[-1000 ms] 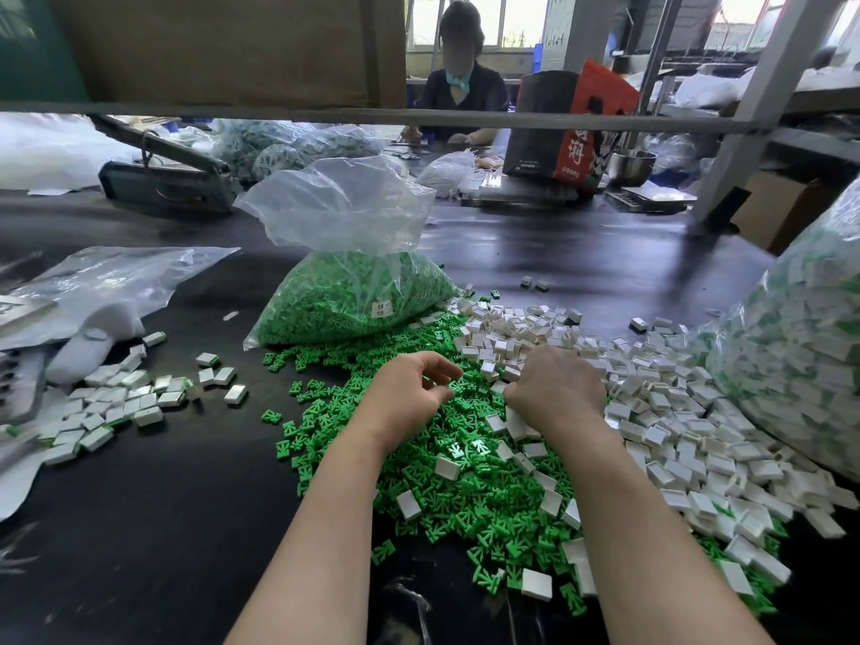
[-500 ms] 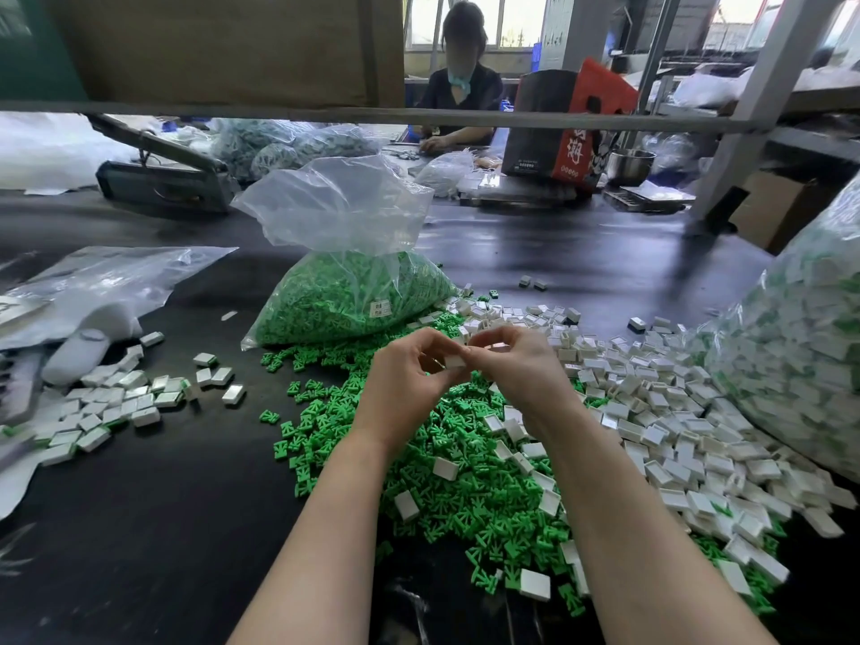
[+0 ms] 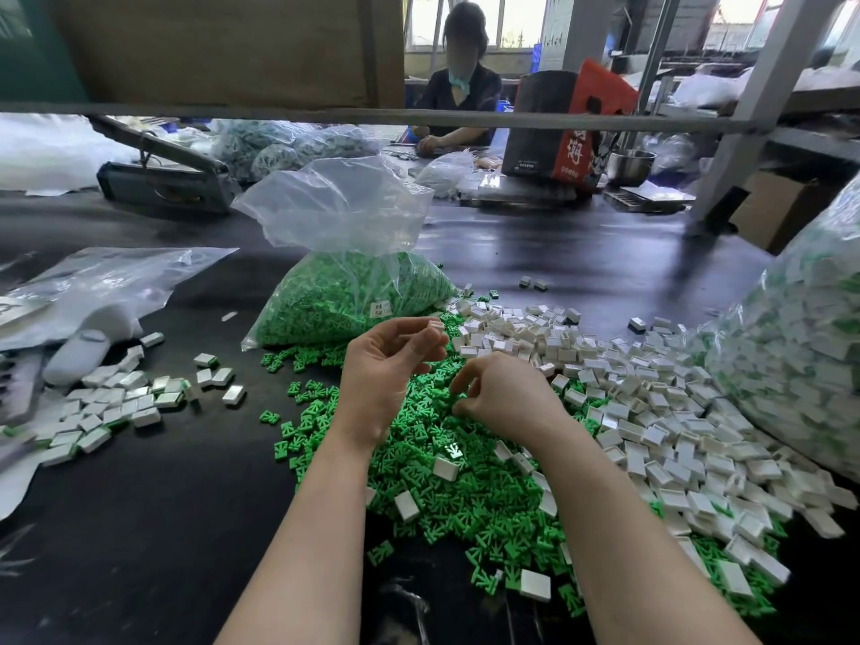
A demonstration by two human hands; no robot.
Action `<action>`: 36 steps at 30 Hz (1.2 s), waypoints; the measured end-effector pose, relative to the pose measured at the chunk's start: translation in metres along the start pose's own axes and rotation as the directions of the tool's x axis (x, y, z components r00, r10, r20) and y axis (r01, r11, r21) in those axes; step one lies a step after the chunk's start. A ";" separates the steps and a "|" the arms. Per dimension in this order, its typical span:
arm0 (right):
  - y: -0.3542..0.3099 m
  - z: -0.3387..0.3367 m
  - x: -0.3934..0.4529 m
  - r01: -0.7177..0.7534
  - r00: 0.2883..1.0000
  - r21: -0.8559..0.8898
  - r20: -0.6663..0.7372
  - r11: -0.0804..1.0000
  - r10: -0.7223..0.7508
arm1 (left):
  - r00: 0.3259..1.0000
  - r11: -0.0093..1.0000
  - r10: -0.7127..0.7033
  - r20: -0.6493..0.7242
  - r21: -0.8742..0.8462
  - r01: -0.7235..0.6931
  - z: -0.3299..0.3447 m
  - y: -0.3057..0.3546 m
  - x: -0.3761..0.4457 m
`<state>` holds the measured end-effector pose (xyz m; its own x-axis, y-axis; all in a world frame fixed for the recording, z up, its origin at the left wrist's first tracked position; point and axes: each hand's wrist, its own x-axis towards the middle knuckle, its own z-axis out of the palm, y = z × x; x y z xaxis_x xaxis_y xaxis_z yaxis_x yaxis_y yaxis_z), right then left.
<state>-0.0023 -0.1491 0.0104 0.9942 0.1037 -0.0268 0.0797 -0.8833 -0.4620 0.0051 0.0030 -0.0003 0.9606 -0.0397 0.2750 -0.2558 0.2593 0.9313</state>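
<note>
White plastic shows at the tips of the left hand (image 3: pixel 386 365). Its grip is a small pinch, with thumb and fingers closed on one white tile (image 3: pixel 436 325). The tile is held up just above the far edge of the green pieces (image 3: pixel 446 481). The right hand (image 3: pixel 507 398) is low on that green heap, its grip curled nearly closed. I cannot tell if it has a piece.

To do this step well, I think the right hand should pick just one green piece and turn it the right way. Then it can push the piece flat into the tile while the left hand holds the tile steady.

Three clear bags sit on the dark surface (image 3: pixel 163 505). The left bag (image 3: pixel 107 290) lies almost flat, with something white inside. The middle bag (image 3: pixel 344 300), just past the hands, is open and full of green pieces. The right bag (image 3: pixel 800 365) is stuffed with white tiles that have green in them.
</note>
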 end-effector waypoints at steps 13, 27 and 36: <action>0.005 -0.004 0.002 0.089 0.973 0.634 -0.220 0.768 0.069 | 1.000 1.000 -0.007 -0.008 0.024 0.007 -0.003 -0.002 0.001; 0.001 -0.014 -0.002 0.127 0.984 0.916 -0.164 0.380 0.067 | 0.999 0.999 -0.033 -0.021 0.041 0.034 -0.002 -0.006 0.003; 0.004 -0.015 -0.001 0.081 0.992 0.972 -0.099 0.219 0.073 | 0.998 0.997 -0.055 0.006 0.056 0.055 0.000 -0.004 0.003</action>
<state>-0.0020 -0.1595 0.0224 0.9996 -0.0074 0.0274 0.0284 0.2600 -0.9652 0.0087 0.0016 -0.0030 0.9726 -0.0598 0.2246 -0.2085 0.2025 0.9568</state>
